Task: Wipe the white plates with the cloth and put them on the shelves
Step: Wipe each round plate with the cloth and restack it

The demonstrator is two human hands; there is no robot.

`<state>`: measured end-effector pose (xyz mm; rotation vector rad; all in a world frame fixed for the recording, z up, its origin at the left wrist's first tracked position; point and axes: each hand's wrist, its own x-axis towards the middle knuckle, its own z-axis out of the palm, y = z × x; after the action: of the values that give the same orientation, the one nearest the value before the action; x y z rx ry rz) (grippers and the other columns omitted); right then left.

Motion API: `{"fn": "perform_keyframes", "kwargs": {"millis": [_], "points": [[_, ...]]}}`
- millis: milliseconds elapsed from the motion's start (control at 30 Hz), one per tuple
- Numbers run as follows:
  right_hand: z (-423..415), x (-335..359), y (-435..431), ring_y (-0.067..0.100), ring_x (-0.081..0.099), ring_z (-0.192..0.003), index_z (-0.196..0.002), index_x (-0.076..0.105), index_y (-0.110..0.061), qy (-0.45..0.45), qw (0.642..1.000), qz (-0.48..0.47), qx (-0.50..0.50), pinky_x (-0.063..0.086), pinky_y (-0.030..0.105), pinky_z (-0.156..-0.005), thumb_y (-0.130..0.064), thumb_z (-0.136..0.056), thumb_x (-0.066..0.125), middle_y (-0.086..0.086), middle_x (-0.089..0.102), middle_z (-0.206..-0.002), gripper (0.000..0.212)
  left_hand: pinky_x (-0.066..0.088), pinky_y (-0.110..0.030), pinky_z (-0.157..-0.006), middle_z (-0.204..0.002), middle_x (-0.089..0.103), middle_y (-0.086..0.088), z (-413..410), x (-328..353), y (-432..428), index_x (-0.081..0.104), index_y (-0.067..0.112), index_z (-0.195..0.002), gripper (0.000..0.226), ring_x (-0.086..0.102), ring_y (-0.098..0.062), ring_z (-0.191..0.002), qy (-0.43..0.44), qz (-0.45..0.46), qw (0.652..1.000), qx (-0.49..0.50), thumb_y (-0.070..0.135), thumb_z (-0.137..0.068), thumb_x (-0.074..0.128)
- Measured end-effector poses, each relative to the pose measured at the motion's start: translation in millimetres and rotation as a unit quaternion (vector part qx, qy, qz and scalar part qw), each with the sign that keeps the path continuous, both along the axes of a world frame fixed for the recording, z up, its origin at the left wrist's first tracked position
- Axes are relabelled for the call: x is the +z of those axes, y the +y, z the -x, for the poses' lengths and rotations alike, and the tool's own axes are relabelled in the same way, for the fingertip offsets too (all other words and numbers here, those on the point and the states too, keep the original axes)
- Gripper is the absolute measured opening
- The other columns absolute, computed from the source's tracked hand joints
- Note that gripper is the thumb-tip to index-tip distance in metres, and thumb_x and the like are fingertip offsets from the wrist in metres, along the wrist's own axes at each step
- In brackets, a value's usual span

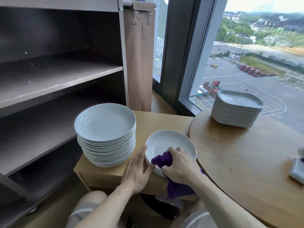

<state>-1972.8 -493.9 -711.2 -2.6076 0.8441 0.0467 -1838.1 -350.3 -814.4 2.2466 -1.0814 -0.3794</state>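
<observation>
**A:** What are the fingers doing?

**B:** The right hand (179, 163) has its fingers curled tight round the purple cloth (160, 159) and bunches it against the near inner wall of the white plate (169, 142). The left hand (136, 170) lies flat, fingers straight and together, thumb spread. Its fingertips (144, 148) touch the plate's left rim, I'd judge to stop it sliding under the rubbing.

**A:** And where does the plate sit?

**B:** It is on top of a short pile at the near right corner of the wooden box (102, 173), just beside the edge of the round table (246, 153). The tall stack (107, 145) fills the box's left side.

**A:** Why there?

**B:** Probably for reach. The shelves (57, 74) stand just left of the box, so a wiped plate could go straight across. The pile of squarish plates (235, 114) sits at the table's far edge, well apart.
</observation>
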Motion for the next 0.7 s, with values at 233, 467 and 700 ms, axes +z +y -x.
{"fn": "perform_keyframes", "kwargs": {"millis": [233,467,700], "points": [[44,-13,7,0.014,0.044,-0.098,-0.120,0.042,-0.042,-0.081,0.994,0.061,0.034,0.043,0.033,-0.087,-0.054,-0.073,0.052,-0.017,0.045,-0.112,0.049,0.016,-0.047,-0.126,-0.171,0.006,0.015,3,6,3,-0.021,0.056,-0.152,0.084,0.011,-0.015,-0.156,0.009,-0.029,1.000,0.005,0.092,-0.084,0.013],[37,-6,-8,0.009,0.052,-0.091,-0.112,0.051,-0.042,-0.087,0.995,-0.024,0.052,0.047,0.026,-0.078,-0.050,-0.071,0.058,-0.018,0.050,-0.104,0.043,0.021,-0.047,-0.125,-0.169,0.004,0.015,7,30,8,-0.008,0.052,-0.156,0.076,0.010,-0.013,-0.156,0.023,-0.081,0.996,0.008,0.076,-0.095,0.031],[37,-3,-29,0.006,0.056,-0.086,-0.103,0.057,-0.041,-0.124,0.987,-0.102,0.006,0.051,0.032,-0.074,-0.045,-0.064,0.061,-0.019,0.052,-0.098,0.040,0.032,-0.039,-0.118,-0.150,0.031,0.009,29,40,9,0.057,0.042,-0.128,0.046,0.032,-0.012,-0.142,-0.091,-0.064,0.993,0.033,0.069,-0.094,0.043]]}}
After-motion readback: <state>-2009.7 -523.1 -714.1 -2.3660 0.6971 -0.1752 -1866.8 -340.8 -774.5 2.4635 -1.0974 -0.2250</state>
